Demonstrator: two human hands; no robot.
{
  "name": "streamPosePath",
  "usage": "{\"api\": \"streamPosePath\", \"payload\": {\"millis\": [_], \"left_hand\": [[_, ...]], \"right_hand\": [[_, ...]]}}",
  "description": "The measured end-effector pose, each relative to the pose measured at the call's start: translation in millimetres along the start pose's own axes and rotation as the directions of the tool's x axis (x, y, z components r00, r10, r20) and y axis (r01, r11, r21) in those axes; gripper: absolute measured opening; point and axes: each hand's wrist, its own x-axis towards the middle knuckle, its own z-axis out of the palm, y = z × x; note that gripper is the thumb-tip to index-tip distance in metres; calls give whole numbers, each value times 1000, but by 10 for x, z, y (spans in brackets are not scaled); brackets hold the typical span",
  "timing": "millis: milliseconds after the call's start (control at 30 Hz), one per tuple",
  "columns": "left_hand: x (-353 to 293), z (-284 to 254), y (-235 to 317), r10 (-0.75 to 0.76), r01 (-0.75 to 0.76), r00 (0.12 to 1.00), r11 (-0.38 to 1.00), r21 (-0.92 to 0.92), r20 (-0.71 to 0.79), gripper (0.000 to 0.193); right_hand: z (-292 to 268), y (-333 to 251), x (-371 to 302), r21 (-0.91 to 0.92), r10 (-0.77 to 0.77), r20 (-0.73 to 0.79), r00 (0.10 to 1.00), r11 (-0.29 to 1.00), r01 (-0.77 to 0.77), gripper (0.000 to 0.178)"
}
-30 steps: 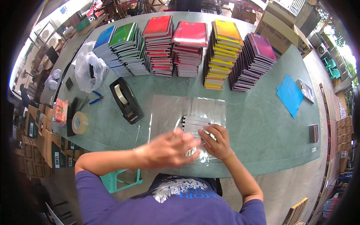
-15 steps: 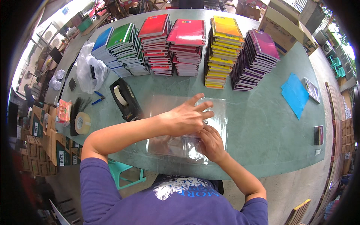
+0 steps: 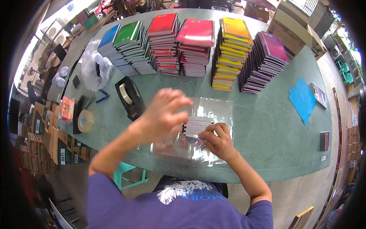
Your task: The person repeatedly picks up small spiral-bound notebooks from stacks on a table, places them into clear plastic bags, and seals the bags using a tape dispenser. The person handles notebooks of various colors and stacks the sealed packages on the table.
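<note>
A small stack of spiral notebooks [image 3: 196,126] lies partly inside a clear plastic bag [image 3: 213,110] on the green table [image 3: 267,133]. My right hand [image 3: 217,141] presses on the near end of that stack and the bag's mouth, fingers curled over it. My left hand [image 3: 164,114] hovers just left of the stack, blurred, fingers spread and holding nothing. Crumpled clear plastic [image 3: 171,147] bunches under my left wrist.
Several stacks of coloured spiral notebooks [image 3: 198,45] line the far side. A black tape dispenser [image 3: 129,97] sits left of my hands, a tape roll [image 3: 85,120] and blue pliers [image 3: 102,96] farther left, a blue sheet [image 3: 303,99] right.
My left hand has pulled back from over the bag toward the left and lifted. My right hand has stayed on the notebook stack.
</note>
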Motion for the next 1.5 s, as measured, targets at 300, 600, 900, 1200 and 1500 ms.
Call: {"api": "streamPosePath", "payload": {"millis": [300, 600, 900, 1200, 1500], "left_hand": [[-414, 832, 240, -328, 162, 851, 907, -388, -410, 44], [-400, 1055, 90, -662, 392, 745, 337, -856, 81, 70], [-178, 767, -130, -191, 175, 981, 937, -301, -25, 26], [-294, 628, 385, -210, 215, 974, 975, -54, 86, 31], [-583, 962, 479, -87, 145, 946, 976, 165, -314, 24]], "right_hand": [[-68, 27, 129, 122, 27, 91, 995, 992, -38, 26], [116, -82, 194, 146, 273, -160, 949, 957, -251, 22], [-102, 25, 510, 191, 444, 330, 833, 833, -520, 32], [-56, -5, 468, -25, 41, 250, 967, 999, -36, 14], [-278, -117, 152, -195, -177, 348, 921, 947, 255, 44]]}}
